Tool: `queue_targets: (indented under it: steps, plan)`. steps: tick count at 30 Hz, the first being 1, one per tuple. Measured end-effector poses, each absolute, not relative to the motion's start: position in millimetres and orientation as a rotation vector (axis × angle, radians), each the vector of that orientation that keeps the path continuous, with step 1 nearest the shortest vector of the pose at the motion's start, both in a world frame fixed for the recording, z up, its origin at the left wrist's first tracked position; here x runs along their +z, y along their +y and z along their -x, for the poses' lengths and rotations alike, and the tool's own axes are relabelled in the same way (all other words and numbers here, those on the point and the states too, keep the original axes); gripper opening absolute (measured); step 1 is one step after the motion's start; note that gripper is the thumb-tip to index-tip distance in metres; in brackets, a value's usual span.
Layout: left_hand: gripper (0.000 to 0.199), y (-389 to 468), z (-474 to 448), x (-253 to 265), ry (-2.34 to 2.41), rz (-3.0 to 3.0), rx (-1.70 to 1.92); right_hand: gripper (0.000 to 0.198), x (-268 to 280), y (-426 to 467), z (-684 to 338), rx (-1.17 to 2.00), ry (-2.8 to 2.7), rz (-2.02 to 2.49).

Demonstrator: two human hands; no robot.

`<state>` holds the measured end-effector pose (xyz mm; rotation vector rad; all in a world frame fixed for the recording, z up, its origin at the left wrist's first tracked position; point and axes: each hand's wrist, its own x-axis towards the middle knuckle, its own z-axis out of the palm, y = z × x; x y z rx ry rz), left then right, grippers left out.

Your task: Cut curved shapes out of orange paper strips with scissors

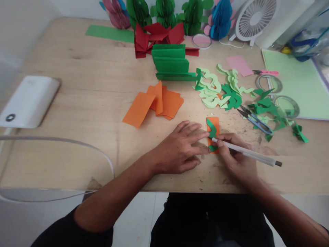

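Observation:
My left hand (183, 147) lies flat with fingers spread, its fingertips pressing on a green cut-out paper shape (211, 127). The shape rests on a small upright strip of orange paper (217, 124). In my right hand (238, 159) is a white pen (249, 152), its tip touching down at the edge of the green shape. Left of the strip is a loose stack of orange paper pieces (144, 108). Light green curvy cut-outs (212, 80) and darker green ones (232, 96) sit just beyond my hands.
Blue-handled snips (257, 121) lie among green scraps (264, 106) at right, near tape rolls (286, 106) and a light green sheet (303, 85). Folded green paper (171, 63), red paper (159, 36) and a white fan (254, 20) stand behind. At left, a white power bank (28, 101) trails a cable.

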<state>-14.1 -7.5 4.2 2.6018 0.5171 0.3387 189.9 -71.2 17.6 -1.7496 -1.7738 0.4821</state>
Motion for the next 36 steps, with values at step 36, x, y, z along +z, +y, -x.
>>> queue_targets:
  steps: [36]
  plan:
    - [0.036, -7.8, 14.2, 3.0, 0.521, -2.599, 0.320, 0.010, 13.0, -71.8, -190.5, 0.421, -1.765, 1.711]
